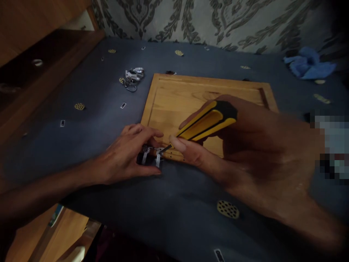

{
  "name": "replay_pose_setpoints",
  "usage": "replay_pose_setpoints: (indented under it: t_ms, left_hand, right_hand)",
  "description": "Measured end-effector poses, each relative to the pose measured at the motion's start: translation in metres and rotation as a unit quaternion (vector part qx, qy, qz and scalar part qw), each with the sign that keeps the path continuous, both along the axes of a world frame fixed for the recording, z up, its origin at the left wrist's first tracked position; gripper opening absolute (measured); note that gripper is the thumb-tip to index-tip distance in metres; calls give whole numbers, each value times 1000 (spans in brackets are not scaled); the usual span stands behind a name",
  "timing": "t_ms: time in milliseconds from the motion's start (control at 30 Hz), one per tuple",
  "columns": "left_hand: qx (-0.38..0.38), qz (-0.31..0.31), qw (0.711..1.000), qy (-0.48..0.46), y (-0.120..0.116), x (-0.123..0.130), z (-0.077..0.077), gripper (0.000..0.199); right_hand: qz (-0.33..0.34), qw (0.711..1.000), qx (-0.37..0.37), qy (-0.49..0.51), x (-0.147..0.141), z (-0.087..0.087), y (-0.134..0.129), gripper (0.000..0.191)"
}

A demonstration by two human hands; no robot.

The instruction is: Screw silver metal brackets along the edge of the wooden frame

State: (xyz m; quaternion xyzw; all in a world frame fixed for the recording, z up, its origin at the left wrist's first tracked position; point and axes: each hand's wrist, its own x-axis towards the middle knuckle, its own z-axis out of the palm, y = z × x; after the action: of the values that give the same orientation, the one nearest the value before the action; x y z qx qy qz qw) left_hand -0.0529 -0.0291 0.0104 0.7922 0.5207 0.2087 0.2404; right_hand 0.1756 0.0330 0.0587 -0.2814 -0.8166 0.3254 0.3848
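Note:
My right hand [245,156] is closed around a yellow-and-black screwdriver [203,123]. Its thin shaft slants down to the left, with the tip at a small silver metal hook [158,158] on the near left edge of a wooden board [180,98]. Just left of it, a second metal hook [145,155] hangs over the same edge. Around these hooks is my left hand [122,154], thumb stretched below the edge and index finger above it, well apart. The curled fingers behind are partly hidden, as is any contact they make with the board.
Several more metal hooks [133,75] lie in a pile on the blue patterned cloth [103,91], behind and left of the board. A blue rag [309,63] sits at the far right. Wallpaper [196,22] backs the table; a wooden shelf unit [54,65] borders the left.

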Motion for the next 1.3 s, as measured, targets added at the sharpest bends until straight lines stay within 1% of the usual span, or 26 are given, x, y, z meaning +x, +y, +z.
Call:
replay_pose_setpoints:
  t_ms: [167, 267, 367, 467, 567, 633, 667, 733, 833, 900, 933, 1000, 1067, 1133, 1200, 1233, 1300]
  left_hand:
    - [-7, 9, 1000, 2, 0, -1, 0, 60]
    - [-7, 9, 1000, 2, 0, 0, -1, 62]
    - [3, 2, 1000, 5, 0, 0, -1, 62]
    - [19, 5, 1000, 6, -1, 0, -1, 60]
    - [18, 11, 1000, 18, -1, 1, -1, 50]
    - [12, 11, 1000, 25, -2, 1, -2, 47]
    - [13, 9, 1000, 24, -1, 1, -2, 48]
    - [17, 13, 1000, 21, -1, 1, -2, 47]
    - [4, 13, 1000, 22, -1, 1, -1, 42]
    - [-5, 9, 1000, 20, 0, 1, 1, 44]
    - [-9, 7, 1000, 20, -1, 1, 2, 46]
    - [-4, 5, 1000, 18, -1, 1, 4, 50]
    - [2, 3, 1000, 15, -1, 1, 5, 48]
    - [-5, 9, 1000, 12, -1, 2, 5, 44]
    - [-4, 12, 1000, 7, -1, 2, 4, 47]
    - [4, 8, 1000, 4, -1, 2, 3, 49]
    - [15, 0, 1000, 5, 0, 1, 1, 54]
  right_hand:
    - [7, 999, -4, -46, 0, 0, 0, 22]
    - [-20, 996, 29, -85, 1, -1, -1, 21]
    - [-33, 993, 63, -91, 3, -1, -1, 20]
    - [5, 994, 78, -81, 4, 1, 0, 23]
    - [38, 991, 87, -92, 5, 3, 1, 23]
    - [43, 990, 88, -98, 5, 4, 3, 19]
    - [58, 991, 83, -93, 6, 5, 4, 15]
    - [102, 991, 46, -74, 7, 7, 7, 3]
    - [164, 984, -19, -61, 10, 10, 13, 19]
    - [174, 981, -22, -78, 13, 12, 15, 22]
    - [176, 981, -6, -84, 14, 12, 15, 22]
    - [156, 984, 40, -82, 15, 9, 13, 17]
    - [114, 987, 85, -76, 12, 3, 7, 6]
    - [69, 988, 110, -86, 8, -5, 1, 15]
    - [42, 988, 117, -90, 5, -9, -4, 17]
    - [28, 990, 118, -76, 4, -9, -5, 17]
    - [-15, 994, 104, -35, 7, -2, -5, 21]
